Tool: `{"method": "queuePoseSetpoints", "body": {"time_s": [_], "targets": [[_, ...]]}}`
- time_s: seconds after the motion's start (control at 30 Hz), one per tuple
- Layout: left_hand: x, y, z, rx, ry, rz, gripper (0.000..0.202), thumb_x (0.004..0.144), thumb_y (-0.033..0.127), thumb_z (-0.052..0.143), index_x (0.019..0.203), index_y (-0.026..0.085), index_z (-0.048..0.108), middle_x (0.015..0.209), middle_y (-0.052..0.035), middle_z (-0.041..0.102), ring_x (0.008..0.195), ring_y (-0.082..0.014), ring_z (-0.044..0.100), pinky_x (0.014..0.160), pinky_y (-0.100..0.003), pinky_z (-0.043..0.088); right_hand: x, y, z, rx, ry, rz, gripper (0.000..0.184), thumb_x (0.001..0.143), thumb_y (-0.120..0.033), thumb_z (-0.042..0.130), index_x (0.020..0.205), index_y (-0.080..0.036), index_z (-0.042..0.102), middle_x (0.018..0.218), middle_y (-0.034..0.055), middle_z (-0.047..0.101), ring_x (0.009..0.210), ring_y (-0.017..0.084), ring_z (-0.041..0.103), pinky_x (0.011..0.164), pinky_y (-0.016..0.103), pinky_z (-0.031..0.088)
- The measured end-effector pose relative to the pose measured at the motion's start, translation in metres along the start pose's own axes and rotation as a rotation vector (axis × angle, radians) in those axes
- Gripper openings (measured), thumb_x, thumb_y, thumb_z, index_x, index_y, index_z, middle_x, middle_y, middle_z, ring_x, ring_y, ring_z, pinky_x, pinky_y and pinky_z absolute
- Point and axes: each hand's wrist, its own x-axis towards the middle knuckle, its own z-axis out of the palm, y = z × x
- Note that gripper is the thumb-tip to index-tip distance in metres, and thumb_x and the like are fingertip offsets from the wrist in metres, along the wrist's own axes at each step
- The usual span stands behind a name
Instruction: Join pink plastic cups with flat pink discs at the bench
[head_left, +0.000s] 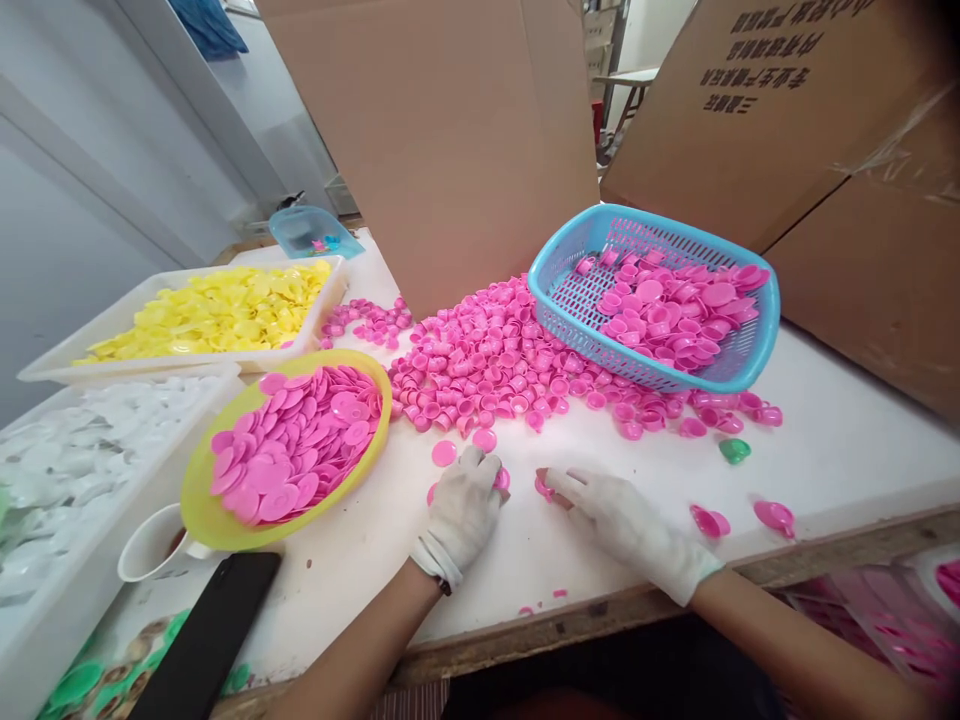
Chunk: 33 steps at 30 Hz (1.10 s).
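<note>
Both my hands wear white cloth gloves and rest on the white table (825, 440). My left hand (461, 510) is curled over a few pink discs, which peek out at its edges. My right hand (622, 520) pinches a small pink cup piece (543, 487) at its fingertips. Just beyond them lies a big loose pile of pink cups (487, 360). A yellow bowl (225, 520) of flat pink discs sits to the left of my left hand. A blue basket (742, 370) holding pink assembled pieces stands at the back right.
White trays at the left hold yellow discs (217, 310) and white discs (67, 460). A black phone (210, 630) and a white cup (150, 545) lie near the front left. Cardboard boxes (450, 130) wall the back. A green piece (734, 450) and stray pink pieces lie at the right.
</note>
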Motion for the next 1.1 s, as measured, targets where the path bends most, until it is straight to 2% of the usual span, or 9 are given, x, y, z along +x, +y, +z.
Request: {"method": "queuePoseSetpoints", "body": {"time_s": [0.1,0.17,0.3,0.43,0.6,0.73,0.9,1.0,1.1], "targets": [[-0.005,-0.001,0.002,-0.083,0.049,0.016,0.007,0.084,0.020,0.050,0.086,0.019,0.056,0.092,-0.0046,0.056,0.080,-0.0171,0.053,0.072,-0.028,0.041,-0.008,0.001,-0.002,0.229,0.166,0.067,0.039,0.087,-0.016,0.041,0.123,-0.022,0.052,0.105,0.0068,0.066,0.093,0.019,0.062,0.086,0.031,0.047],[-0.008,0.001,-0.001,-0.183,0.088,0.026,0.012,0.087,0.022,0.046,0.080,0.018,0.055,0.086,-0.0041,0.058,0.077,-0.0167,0.054,0.071,-0.029,0.042,-0.004,-0.004,-0.009,0.313,0.238,0.078,0.032,0.087,-0.018,0.042,0.115,-0.020,0.056,0.103,0.0077,0.066,0.092,0.020,0.062,0.085,0.032,0.048],[-0.010,0.018,-0.014,-0.681,0.090,-0.070,0.019,0.088,0.027,0.045,0.074,0.018,0.053,0.070,-0.0012,0.060,0.066,-0.0136,0.057,0.065,-0.026,0.045,0.008,-0.021,-0.025,0.433,0.266,0.014,0.021,0.085,-0.020,0.044,0.101,-0.020,0.059,0.094,0.0051,0.065,0.087,0.018,0.061,0.079,0.030,0.047],[-0.003,0.039,-0.016,-1.118,-0.059,-0.172,0.016,0.086,0.029,0.046,0.081,0.016,0.053,0.059,0.0004,0.059,0.055,-0.0119,0.059,0.057,-0.024,0.048,0.015,-0.025,-0.030,0.650,0.081,0.129,0.015,0.085,-0.022,0.044,0.074,-0.019,0.053,0.064,-0.0024,0.056,0.058,0.010,0.056,0.057,0.021,0.044],[0.012,0.046,0.007,-1.127,-0.197,-0.284,0.018,0.083,0.030,0.054,0.074,0.015,0.049,0.051,0.0019,0.056,0.042,-0.0081,0.052,0.043,-0.019,0.042,0.018,-0.010,-0.019,0.855,-0.098,0.361,0.014,0.082,-0.029,0.050,0.075,-0.018,0.050,0.061,-0.0043,0.052,0.043,0.006,0.051,0.038,0.015,0.033],[0.022,0.039,0.017,-1.162,-0.321,-0.381,0.023,0.082,0.036,0.057,0.080,0.017,0.045,0.052,0.0023,0.058,0.041,-0.0101,0.055,0.039,-0.019,0.042,0.022,-0.005,-0.014,1.041,-0.212,0.443,0.016,0.080,-0.033,0.054,0.082,-0.018,0.050,0.059,-0.0039,0.056,0.042,0.006,0.052,0.037,0.015,0.036],[0.030,0.028,0.015,-1.231,-0.457,-0.327,0.039,0.071,0.047,0.068,0.080,0.016,0.045,0.056,-0.0006,0.061,0.044,-0.0112,0.058,0.040,-0.019,0.044,0.027,0.002,-0.019,1.146,-0.372,0.465,0.023,0.076,-0.036,0.060,0.086,-0.018,0.049,0.056,-0.0039,0.059,0.042,0.009,0.057,0.040,0.017,0.043],[0.034,0.024,0.013,-1.274,-0.548,-0.325,0.045,0.064,0.046,0.074,0.082,0.016,0.046,0.057,-0.0004,0.062,0.043,-0.0107,0.057,0.041,-0.020,0.044,0.029,0.009,-0.021,1.201,-0.489,0.445,0.029,0.075,-0.036,0.063,0.091,-0.018,0.048,0.060,-0.0030,0.061,0.046,0.010,0.060,0.044,0.018,0.047],[0.038,0.022,0.014,-1.265,-0.604,-0.340,0.047,0.060,0.044,0.077,0.083,0.016,0.047,0.057,0.0006,0.061,0.044,-0.0108,0.057,0.041,-0.020,0.044,0.031,0.010,-0.021,1.215,-0.538,0.455,0.030,0.075,-0.033,0.063,0.096,-0.018,0.048,0.061,-0.0033,0.062,0.047,0.010,0.061,0.045,0.019,0.049]]}}
